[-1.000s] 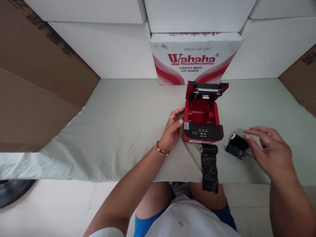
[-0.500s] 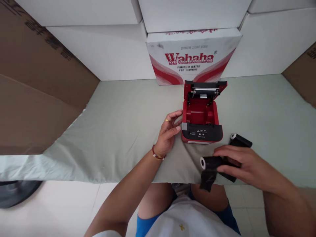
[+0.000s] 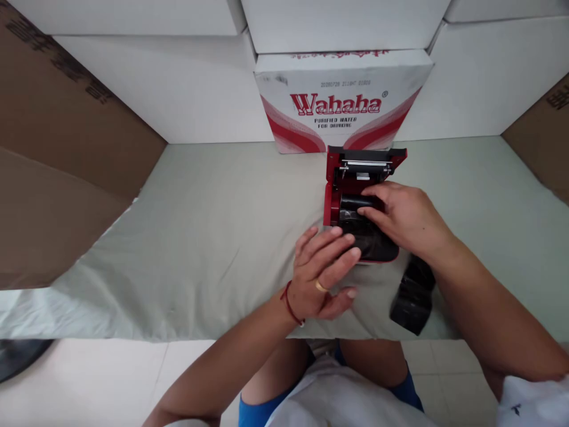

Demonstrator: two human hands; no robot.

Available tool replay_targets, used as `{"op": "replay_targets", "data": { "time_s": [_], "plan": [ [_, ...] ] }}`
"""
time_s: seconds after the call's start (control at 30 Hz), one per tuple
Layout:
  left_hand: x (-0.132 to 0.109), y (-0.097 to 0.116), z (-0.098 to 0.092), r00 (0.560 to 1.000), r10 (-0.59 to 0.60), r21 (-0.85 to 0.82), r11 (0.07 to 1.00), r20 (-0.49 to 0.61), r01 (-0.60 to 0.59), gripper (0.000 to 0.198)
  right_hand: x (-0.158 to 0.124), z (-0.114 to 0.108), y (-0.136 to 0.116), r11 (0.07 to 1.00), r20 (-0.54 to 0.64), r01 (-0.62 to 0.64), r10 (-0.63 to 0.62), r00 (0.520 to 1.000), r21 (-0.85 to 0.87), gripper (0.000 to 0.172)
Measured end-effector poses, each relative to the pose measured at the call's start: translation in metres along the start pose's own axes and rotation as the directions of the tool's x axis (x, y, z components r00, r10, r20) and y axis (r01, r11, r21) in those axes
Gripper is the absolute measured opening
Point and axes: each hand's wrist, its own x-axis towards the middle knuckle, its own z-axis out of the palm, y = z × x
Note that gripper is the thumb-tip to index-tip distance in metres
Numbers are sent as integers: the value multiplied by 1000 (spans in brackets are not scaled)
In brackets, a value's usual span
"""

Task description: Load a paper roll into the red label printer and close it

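Note:
A small red and black label printer (image 3: 328, 204) stands on the cloth with its lid raised. Inside its compartment lies a black ribbon roll (image 3: 349, 202), pinched between the thumb and fingers of my right hand (image 3: 409, 216). A loose black length of the roll hangs forward over the printer's front panel. My left hand (image 3: 324, 270) is spread, palm down, at the front left of the printer; its fingertips are over or against the front panel, I cannot tell which. Below my right wrist lies more black ribbon (image 3: 413, 296), partly hidden by the arm.
A white and red Wahaha water carton (image 3: 342, 101) stands right behind the printer. White boxes (image 3: 155, 89) line the back. Brown cardboard boxes stand at the left (image 3: 66, 166) and right (image 3: 542, 130). The pale green cloth (image 3: 222, 237) ends at the table's front edge.
My right hand has carried the black ribbon roll up and left into the printer's compartment. My left hand has left the printer's side and moved to its front, fingers spread.

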Motion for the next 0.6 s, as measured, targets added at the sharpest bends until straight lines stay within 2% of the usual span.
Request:
{"op": "replay_targets", "data": {
  "time_s": [0.1, 0.27, 0.33, 0.4, 0.47, 0.53, 0.57, 0.6],
  "plan": [
    [3, 3, 2, 994, 13, -28, 1000, 105, -10, 60, 6, 1, -4, 990, 21, -47, 50, 999, -132, 34],
    [6, 5, 3, 994, 24, 30, 999, 107, -27, 61, 10, -1, -16, 947, 41, -90, 108, 993, -307, 35],
    [7, 7, 4, 992, 23, 48, 998, 123, -29, 63, 9, -2, -17, 942, 28, -88, 103, 994, -324, 35],
    [6, 8, 5, 989, 11, 56, 998, 146, -19, 64, 4, -6, -14, 975, 26, -43, 50, 998, -220, 32],
    [6, 9, 5, 987, -13, 66, 998, 161, 2, 65, -3, -13, -8, 1000, 6, 10, -10, 1000, 29, 25],
    [6, 10, 6, 989, -23, 81, 997, 144, 12, 65, -10, -20, 1, 954, -149, 22, 24, 989, 298, 22],
    [6, 10, 6, 991, -20, 94, 996, 130, 8, 64, -11, -22, 6, 921, -269, 29, 84, 960, 389, 24],
    [6, 10, 6, 993, -14, 108, 994, 115, 1, 63, -11, -23, 11, 897, -390, 44, 147, 909, 440, 25]
  ]
}}
